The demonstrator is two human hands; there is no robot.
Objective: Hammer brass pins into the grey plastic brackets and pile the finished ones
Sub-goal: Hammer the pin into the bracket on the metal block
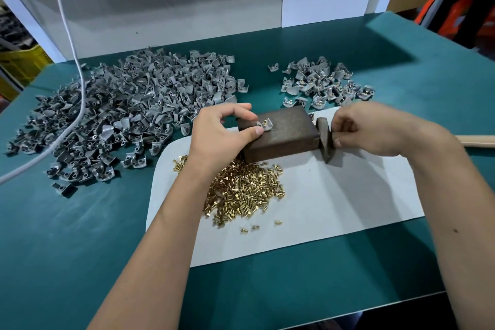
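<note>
Now left hand [225,131] pinches bracket [265,125] on block [281,134]; right hand [367,128] grips hammer [324,139].

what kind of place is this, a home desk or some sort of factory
Most likely a small factory assembly bench, not a home desk: a big heap of grey brackets, a pile of brass pins, and a hammer beside a wooden block on a green mat.

Block [281,136] sits on the sheet [334,209] — pins [241,193] before it, bracket heap [120,112] left, smaller pile [321,83] behind.
</note>
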